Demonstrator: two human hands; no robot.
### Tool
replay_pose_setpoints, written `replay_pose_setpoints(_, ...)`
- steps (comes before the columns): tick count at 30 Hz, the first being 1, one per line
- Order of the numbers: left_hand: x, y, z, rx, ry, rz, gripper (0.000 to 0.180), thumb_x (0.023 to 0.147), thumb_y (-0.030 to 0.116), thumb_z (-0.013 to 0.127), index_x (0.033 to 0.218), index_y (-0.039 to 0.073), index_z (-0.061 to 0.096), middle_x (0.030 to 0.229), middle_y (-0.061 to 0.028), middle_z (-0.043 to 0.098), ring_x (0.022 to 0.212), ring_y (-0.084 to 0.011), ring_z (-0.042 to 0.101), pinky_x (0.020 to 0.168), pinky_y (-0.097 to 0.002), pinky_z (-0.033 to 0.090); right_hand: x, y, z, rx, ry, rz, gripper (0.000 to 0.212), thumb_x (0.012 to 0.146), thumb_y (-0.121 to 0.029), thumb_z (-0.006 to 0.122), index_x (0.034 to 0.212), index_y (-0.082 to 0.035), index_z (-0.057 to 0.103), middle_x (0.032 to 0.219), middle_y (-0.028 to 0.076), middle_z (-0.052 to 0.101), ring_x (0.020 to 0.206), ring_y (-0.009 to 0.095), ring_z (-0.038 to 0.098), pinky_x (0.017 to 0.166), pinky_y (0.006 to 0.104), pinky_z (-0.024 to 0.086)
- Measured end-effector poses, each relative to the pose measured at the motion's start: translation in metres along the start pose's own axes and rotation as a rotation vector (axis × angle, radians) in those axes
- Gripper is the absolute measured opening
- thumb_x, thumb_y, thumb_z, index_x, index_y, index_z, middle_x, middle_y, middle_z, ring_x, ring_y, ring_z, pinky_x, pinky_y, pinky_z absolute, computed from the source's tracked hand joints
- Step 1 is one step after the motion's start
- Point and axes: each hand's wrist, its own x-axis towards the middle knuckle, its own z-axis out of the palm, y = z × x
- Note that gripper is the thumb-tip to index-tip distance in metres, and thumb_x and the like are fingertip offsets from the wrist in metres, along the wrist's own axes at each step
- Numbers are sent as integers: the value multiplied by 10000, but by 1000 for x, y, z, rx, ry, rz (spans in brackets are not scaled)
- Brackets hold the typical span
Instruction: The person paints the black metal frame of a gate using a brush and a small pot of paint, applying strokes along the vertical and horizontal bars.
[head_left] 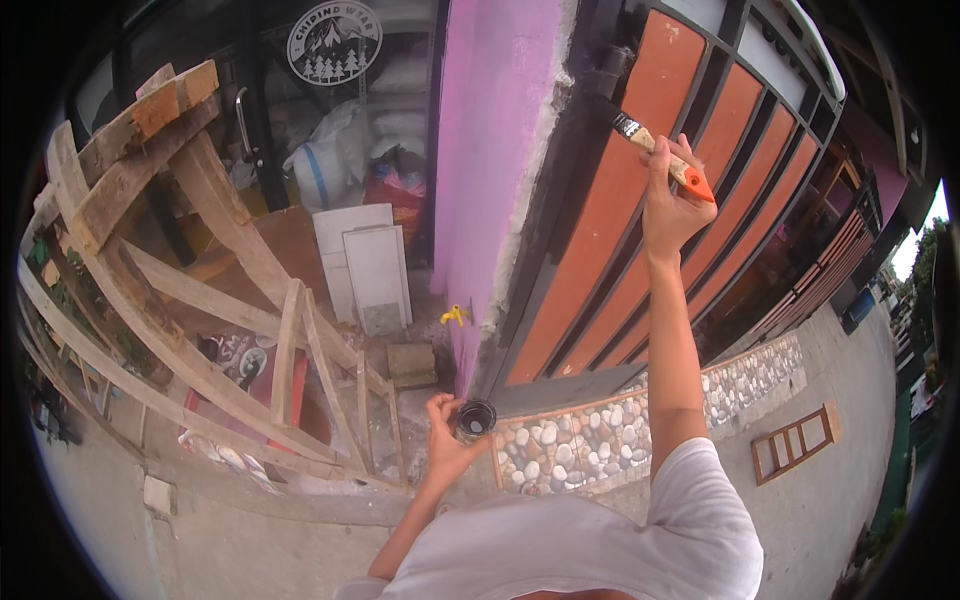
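Note:
My right hand [675,200] is raised and closed around the handle of a paintbrush [645,137], whose handle end is orange. The dark bristles point up and left, at the black border [583,125] beside the orange panels; whether they touch it I cannot tell. Lower down, my left hand [447,440] grips a small round container [474,420] with dark paint in it, held upright with its opening toward me. Orange slats [610,240] with black bars between them fill the wall in front of my right arm.
A pink wall column [495,150] stands left of the black border, with a yellow tap [456,315] low on it. Wooden framing [190,290] takes up the left side. White boards [375,270] lean behind it. A pebbled strip [580,445] runs along the wall's foot; a small wooden ladder-like frame [795,443] lies to the right.

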Motion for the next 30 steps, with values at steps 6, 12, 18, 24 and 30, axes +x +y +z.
replay_pose_setpoints(6, -2, 4, -1, -15, 38, -32, 874, 664, 74, 862, 1296, 39, 258, 1217, -160, 515, 1146, -228, 546, 996, -363, 475, 0, 13, -12, -2, 90, 41, 154, 934, -100, 676, 932, 46, 724, 700, 70, 715, 685, 98, 688, 1067, 463, 456)
replay_pose_setpoints(12, 0, 6, 0, 15, 55, -31, 875, 662, 70, 861, 1294, 36, 256, 1215, -158, 506, 1143, -224, 537, 970, -358, 488, -1, 10, -12, -67, -71, -72, 126, 923, -83, 681, 930, 33, 728, 742, 68, 722, 621, 93, 636, 1098, 494, 415)
replay_pose_setpoints(18, 2, -3, 2, 1, 72, -15, 888, 662, 69, 862, 1307, 36, 251, 1223, -164, 497, 1158, -236, 527, 968, -364, 490, -6, -5, -9, -32, -99, -202, 51, 886, -29, 698, 884, 15, 723, 807, 55, 731, 646, 118, 654, 1100, 542, 398)
replay_pose_setpoints(24, 4, -3, 4, 35, 65, 6, 899, 657, 34, 864, 1302, 78, 239, 1209, -122, 505, 1150, -205, 541, 953, -346, 498, -5, 4, -9, -97, -92, -211, 45, 873, -35, 715, 861, 8, 720, 797, 51, 727, 668, 130, 670, 1089, 549, 408)
replay_pose_setpoints(30, 3, 2, 6, 21, 52, -14, 879, 683, 81, 852, 1319, 34, 248, 1226, -157, 509, 1162, -239, 530, 987, -377, 474, 4, -7, -6, -35, -61, -212, 33, 864, -22, 717, 856, 10, 719, 773, 55, 722, 652, 139, 679, 1087, 553, 408)
